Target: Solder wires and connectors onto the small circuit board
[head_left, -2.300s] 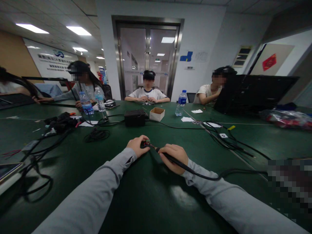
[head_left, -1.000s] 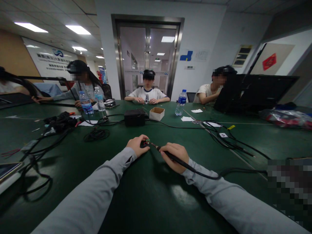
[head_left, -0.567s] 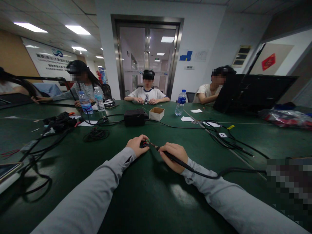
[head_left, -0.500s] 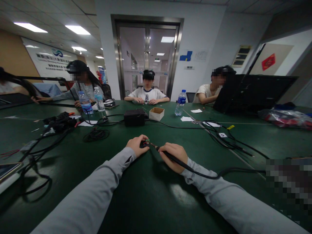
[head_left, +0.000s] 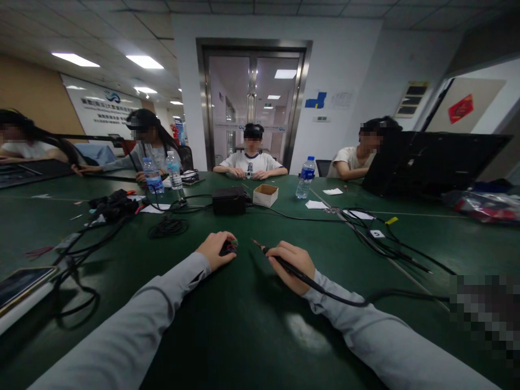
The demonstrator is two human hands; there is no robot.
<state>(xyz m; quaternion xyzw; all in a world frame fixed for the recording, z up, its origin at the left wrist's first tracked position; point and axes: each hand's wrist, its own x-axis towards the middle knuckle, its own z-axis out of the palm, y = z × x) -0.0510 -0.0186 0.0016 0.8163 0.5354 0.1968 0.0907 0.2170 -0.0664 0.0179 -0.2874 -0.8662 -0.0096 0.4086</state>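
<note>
My left hand (head_left: 214, 248) rests on the green table (head_left: 244, 325), its fingers closed on a small dark electronic part (head_left: 229, 247) with coloured bits at one end. My right hand (head_left: 291, 264) grips a black soldering iron (head_left: 280, 261) like a pen, with the thin metal tip pointing up and left. A short gap of table separates the tip from the part. The iron's black cable (head_left: 365, 300) trails off to the right across my grey sleeve.
A black box (head_left: 228, 200) and a small cardboard box (head_left: 265, 194) stand past my hands. Tangled black cables (head_left: 166, 226) lie at left and right. Water bottles (head_left: 305, 178), a phone (head_left: 20, 280) at far left, an open laptop (head_left: 430, 162) and several seated people ring the table.
The iron's tip has come away from the part, which my left hand has drawn slightly left. The view has shifted a little down.
</note>
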